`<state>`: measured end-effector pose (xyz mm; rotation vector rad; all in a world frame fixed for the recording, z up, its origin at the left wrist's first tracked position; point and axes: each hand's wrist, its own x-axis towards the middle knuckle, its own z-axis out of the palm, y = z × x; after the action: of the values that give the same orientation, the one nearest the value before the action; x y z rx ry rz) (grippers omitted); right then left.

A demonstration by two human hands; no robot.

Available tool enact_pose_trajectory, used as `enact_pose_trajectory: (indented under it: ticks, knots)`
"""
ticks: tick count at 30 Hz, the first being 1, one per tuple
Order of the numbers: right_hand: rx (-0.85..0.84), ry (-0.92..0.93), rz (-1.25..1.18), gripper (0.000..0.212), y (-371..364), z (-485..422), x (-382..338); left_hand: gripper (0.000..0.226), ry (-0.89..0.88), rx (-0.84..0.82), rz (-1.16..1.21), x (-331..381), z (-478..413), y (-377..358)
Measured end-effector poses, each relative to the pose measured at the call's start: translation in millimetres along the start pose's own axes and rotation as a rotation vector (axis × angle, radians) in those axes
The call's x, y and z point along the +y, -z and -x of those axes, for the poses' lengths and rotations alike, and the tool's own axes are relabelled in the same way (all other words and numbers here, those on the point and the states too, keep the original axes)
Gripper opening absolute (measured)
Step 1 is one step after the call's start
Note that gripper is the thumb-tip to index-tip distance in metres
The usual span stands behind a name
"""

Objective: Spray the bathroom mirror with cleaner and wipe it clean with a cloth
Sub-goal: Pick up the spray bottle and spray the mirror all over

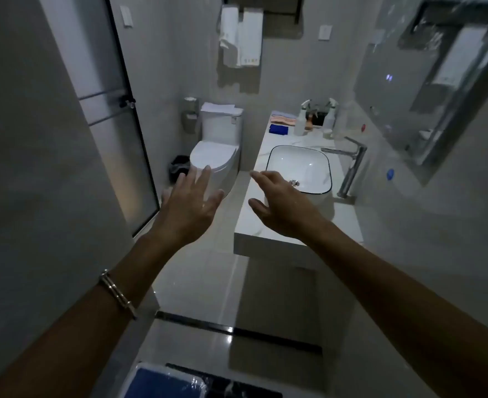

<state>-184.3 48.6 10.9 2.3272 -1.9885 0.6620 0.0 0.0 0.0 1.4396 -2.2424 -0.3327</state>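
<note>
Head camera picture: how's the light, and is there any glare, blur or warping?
Head view: dim and grey throughout. The wide-angle lens bends the door frame and the walls. There are small glints on the floor drain and in the sink. The mirror looks smeared and soft. The left hand and right hand are fairly sharp.

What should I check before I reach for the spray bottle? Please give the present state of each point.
1. Left hand free: ok, open, holds nothing.
2. Right hand free: ok, open, holds nothing.
3. Spray bottle upright at the far end of the counter: ok.
4. Blue cloth ready beside it: ok, lies on the counter.
5. Bottle filled: cannot tell.
6. Mirror already wet: cannot tell.
</note>
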Motion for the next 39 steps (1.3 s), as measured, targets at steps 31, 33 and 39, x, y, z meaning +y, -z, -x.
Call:
enact_pose_trajectory:
  ticks: [31,33,39]
  knots:
    - [-0.195,0.202,-0.138,0.060,-139.7,-432.0,90.0,0.063,0.326,0.058,-0.276,-178.5,-357.0,-15.3]
    - [-0.173,0.194,-0.124,0.060,-146.9,-460.8,93.3,0.062,0.293,0.058,-0.277,-191.1,-383.4,-13.5]
    - [-0.072,0.084,-0.161,0.061,-171.3,-565.7,86.3,0.062,0.210,0.068,-0.277,-243.6,-479.5,7.6]
